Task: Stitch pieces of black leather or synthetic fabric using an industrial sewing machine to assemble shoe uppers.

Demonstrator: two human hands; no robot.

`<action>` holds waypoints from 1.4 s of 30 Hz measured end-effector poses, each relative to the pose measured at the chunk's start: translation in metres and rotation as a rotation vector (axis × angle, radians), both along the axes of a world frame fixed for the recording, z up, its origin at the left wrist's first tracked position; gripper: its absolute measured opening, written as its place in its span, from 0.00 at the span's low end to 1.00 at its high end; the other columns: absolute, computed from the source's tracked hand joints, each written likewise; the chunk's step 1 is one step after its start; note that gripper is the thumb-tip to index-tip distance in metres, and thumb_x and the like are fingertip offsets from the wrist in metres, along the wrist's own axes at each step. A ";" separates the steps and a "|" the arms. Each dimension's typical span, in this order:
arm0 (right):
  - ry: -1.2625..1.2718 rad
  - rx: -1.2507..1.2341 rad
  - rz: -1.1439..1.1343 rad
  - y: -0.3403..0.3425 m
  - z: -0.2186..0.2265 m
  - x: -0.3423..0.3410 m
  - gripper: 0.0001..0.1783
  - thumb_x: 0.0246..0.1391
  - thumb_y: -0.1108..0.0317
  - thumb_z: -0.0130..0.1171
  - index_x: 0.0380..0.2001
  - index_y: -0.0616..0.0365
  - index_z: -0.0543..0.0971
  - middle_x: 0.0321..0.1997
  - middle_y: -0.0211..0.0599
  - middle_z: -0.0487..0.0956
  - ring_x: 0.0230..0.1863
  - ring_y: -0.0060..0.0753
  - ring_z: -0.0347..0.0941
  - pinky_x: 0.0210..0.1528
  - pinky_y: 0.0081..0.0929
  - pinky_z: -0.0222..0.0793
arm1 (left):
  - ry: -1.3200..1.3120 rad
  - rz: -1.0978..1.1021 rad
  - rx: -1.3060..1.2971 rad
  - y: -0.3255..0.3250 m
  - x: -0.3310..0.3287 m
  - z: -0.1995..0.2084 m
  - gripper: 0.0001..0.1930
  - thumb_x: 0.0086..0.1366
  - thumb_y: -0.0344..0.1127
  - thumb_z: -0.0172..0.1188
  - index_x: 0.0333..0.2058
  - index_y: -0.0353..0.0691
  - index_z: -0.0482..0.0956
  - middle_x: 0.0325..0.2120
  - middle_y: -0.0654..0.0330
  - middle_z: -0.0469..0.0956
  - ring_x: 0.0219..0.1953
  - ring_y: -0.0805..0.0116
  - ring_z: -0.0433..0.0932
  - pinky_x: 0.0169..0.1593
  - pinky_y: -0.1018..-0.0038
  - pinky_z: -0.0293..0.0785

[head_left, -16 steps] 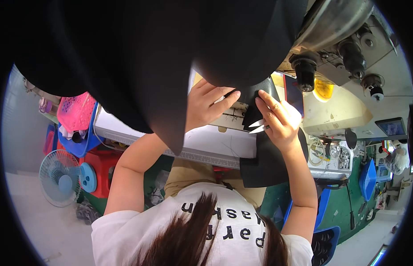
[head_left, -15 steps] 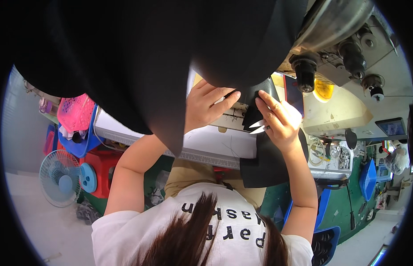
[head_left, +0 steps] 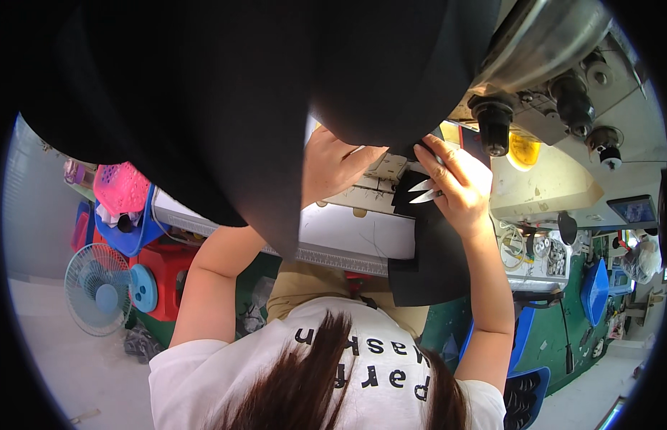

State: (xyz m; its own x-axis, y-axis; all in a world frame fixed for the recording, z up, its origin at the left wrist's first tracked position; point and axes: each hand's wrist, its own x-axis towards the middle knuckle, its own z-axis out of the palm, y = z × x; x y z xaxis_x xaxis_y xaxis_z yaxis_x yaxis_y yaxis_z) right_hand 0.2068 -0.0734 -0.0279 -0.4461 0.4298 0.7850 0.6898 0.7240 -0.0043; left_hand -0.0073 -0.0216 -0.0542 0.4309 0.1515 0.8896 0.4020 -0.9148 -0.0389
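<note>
Your right hand grips small thread snips, blades parted and pointing toward 9 o'clock, right against the black fabric that hangs off the table edge at 6 o'clock of them. A careless close there could nick the cloth rather than a thread. Your left hand, at 9 o'clock of the snips, lies fingers curled on the fabric; a slip would bring those fingertips toward the points. Farther off, at 1 o'clock, the sewing machine head overhangs your knuckles.
</note>
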 end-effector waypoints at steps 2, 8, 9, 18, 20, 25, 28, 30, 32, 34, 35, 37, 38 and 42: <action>0.003 -0.015 0.005 0.000 0.001 0.000 0.24 0.29 0.77 0.61 0.38 0.57 0.81 0.44 0.36 0.78 0.26 0.28 0.74 0.28 0.22 0.70 | -0.010 0.003 0.017 0.000 -0.001 -0.001 0.18 0.42 0.17 0.64 0.35 0.39 0.80 0.36 0.57 0.78 0.37 0.63 0.77 0.38 0.73 0.74; -0.003 -0.059 -0.012 0.001 0.000 0.001 0.26 0.27 0.78 0.61 0.39 0.55 0.80 0.45 0.35 0.78 0.27 0.28 0.74 0.29 0.23 0.70 | -0.031 -0.016 -0.006 0.001 0.002 0.002 0.17 0.43 0.17 0.63 0.36 0.39 0.80 0.35 0.58 0.78 0.37 0.62 0.77 0.39 0.72 0.74; 0.000 -0.026 -0.010 0.005 -0.002 0.001 0.27 0.27 0.78 0.61 0.40 0.54 0.80 0.45 0.34 0.78 0.28 0.30 0.74 0.30 0.24 0.70 | -0.036 -0.034 -0.101 0.005 0.000 -0.001 0.17 0.44 0.17 0.63 0.36 0.39 0.80 0.34 0.58 0.78 0.37 0.63 0.77 0.39 0.72 0.74; 0.050 -0.104 -0.092 0.017 -0.003 0.011 0.31 0.28 0.83 0.58 0.44 0.53 0.77 0.28 0.35 0.74 0.24 0.34 0.71 0.26 0.28 0.68 | -0.006 0.074 -0.313 0.028 0.002 -0.011 0.11 0.49 0.19 0.63 0.33 0.34 0.79 0.30 0.57 0.78 0.33 0.63 0.77 0.36 0.73 0.73; 0.107 -0.156 -0.080 0.013 -0.003 0.013 0.28 0.29 0.83 0.58 0.42 0.55 0.77 0.29 0.37 0.74 0.22 0.34 0.71 0.25 0.26 0.67 | -0.067 0.005 -0.345 0.032 0.003 -0.015 0.09 0.50 0.20 0.63 0.33 0.33 0.78 0.29 0.57 0.78 0.31 0.63 0.78 0.36 0.74 0.73; 0.220 -0.011 -0.081 -0.002 -0.003 0.020 0.17 0.38 0.84 0.61 0.36 0.60 0.76 0.32 0.41 0.75 0.20 0.32 0.71 0.23 0.22 0.67 | -0.089 0.039 -0.303 0.028 -0.001 -0.022 0.09 0.52 0.21 0.62 0.34 0.30 0.77 0.30 0.54 0.78 0.31 0.62 0.78 0.36 0.75 0.74; 0.219 0.051 -0.128 -0.022 -0.016 0.034 0.15 0.40 0.83 0.61 0.36 0.60 0.77 0.33 0.42 0.75 0.24 0.34 0.73 0.25 0.23 0.69 | 0.021 0.162 -0.261 0.032 -0.014 -0.030 0.09 0.55 0.25 0.60 0.37 0.32 0.77 0.32 0.56 0.78 0.33 0.66 0.78 0.36 0.77 0.73; 0.256 0.024 -0.128 -0.030 -0.024 0.037 0.13 0.41 0.83 0.60 0.34 0.62 0.78 0.29 0.41 0.75 0.24 0.35 0.72 0.26 0.24 0.69 | -0.018 0.146 -0.321 0.008 -0.036 -0.037 0.09 0.55 0.25 0.60 0.37 0.32 0.77 0.32 0.56 0.78 0.33 0.66 0.78 0.36 0.77 0.73; 0.300 -0.098 -0.121 -0.035 -0.032 0.038 0.11 0.42 0.83 0.60 0.33 0.64 0.77 0.22 0.40 0.73 0.23 0.36 0.71 0.25 0.25 0.67 | -0.087 0.109 -0.457 0.027 -0.034 -0.036 0.10 0.55 0.26 0.60 0.37 0.33 0.76 0.32 0.56 0.78 0.32 0.66 0.78 0.36 0.76 0.73; 0.273 -0.255 -0.141 -0.036 -0.042 0.042 0.09 0.43 0.82 0.59 0.31 0.63 0.77 0.22 0.40 0.72 0.22 0.37 0.70 0.24 0.27 0.66 | -0.158 0.065 -0.595 0.036 -0.051 -0.039 0.10 0.55 0.26 0.60 0.38 0.33 0.76 0.32 0.57 0.78 0.32 0.66 0.78 0.37 0.76 0.74; 0.272 -0.327 -0.165 -0.037 -0.045 0.044 0.08 0.43 0.81 0.59 0.30 0.62 0.77 0.22 0.40 0.72 0.22 0.38 0.71 0.24 0.28 0.66 | -0.190 0.038 -0.664 0.042 -0.069 -0.040 0.10 0.55 0.26 0.60 0.38 0.33 0.76 0.32 0.57 0.78 0.32 0.67 0.78 0.37 0.76 0.74; 0.228 -0.401 -0.195 -0.034 -0.058 0.050 0.08 0.43 0.80 0.59 0.31 0.62 0.76 0.23 0.39 0.72 0.24 0.39 0.72 0.26 0.27 0.67 | -0.255 -0.015 -0.800 0.063 -0.060 -0.040 0.11 0.55 0.27 0.60 0.38 0.34 0.76 0.32 0.57 0.78 0.31 0.67 0.78 0.37 0.76 0.74; 0.188 -0.474 -0.217 -0.032 -0.063 0.051 0.09 0.43 0.80 0.58 0.31 0.62 0.76 0.25 0.39 0.73 0.27 0.39 0.73 0.28 0.27 0.67 | -0.284 -0.040 -0.864 0.076 -0.056 -0.038 0.11 0.55 0.27 0.60 0.38 0.34 0.76 0.32 0.58 0.78 0.31 0.67 0.78 0.37 0.76 0.74; 0.105 -0.589 -0.283 -0.022 -0.070 0.044 0.11 0.43 0.73 0.60 0.33 0.59 0.76 0.36 0.39 0.73 0.33 0.47 0.74 0.34 0.37 0.70 | -0.396 -0.110 -1.073 0.110 -0.116 -0.011 0.12 0.55 0.27 0.59 0.39 0.35 0.76 0.31 0.59 0.78 0.30 0.68 0.78 0.38 0.75 0.74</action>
State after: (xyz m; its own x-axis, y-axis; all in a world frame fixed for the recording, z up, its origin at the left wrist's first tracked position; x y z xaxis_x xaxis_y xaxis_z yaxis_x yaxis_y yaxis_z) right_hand 0.2506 -0.0955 -0.0979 -0.1865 0.8901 0.4159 0.8274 0.3706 -0.4221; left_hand -0.1230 0.0887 -0.0654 0.2075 0.8922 0.4012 0.1282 -0.4313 0.8930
